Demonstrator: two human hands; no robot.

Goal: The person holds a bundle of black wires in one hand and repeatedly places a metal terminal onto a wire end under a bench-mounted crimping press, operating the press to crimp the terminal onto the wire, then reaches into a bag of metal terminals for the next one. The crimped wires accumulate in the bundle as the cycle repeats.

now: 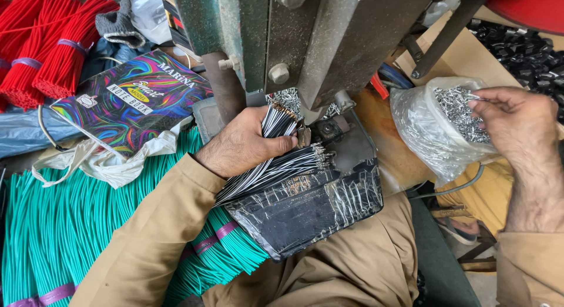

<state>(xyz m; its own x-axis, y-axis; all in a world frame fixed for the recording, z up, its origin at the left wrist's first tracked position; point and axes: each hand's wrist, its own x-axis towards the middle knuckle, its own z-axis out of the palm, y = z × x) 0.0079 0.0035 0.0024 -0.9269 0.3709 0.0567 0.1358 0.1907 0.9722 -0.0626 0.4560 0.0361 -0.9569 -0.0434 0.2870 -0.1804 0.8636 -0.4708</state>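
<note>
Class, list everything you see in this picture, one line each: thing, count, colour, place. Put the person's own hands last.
Press: one, grey-green, top centre.
Black-and-white wires: one bunch, centre, at the press.
Taped tray: one, black, under the wires, on the lap.
Green wires: large bundles with purple bands, lower left.
Red wires: several bundles, top left.
Notebook: one, multicoloured swirls, left of the press.
Bag of metal pieces: one, clear plastic, silvery contents, right.
Black parts: a heap, top right.
Left hand: grips the black-and-white wires.
Right hand: fingers in the bag's mouth, touching the metal pieces.
</note>
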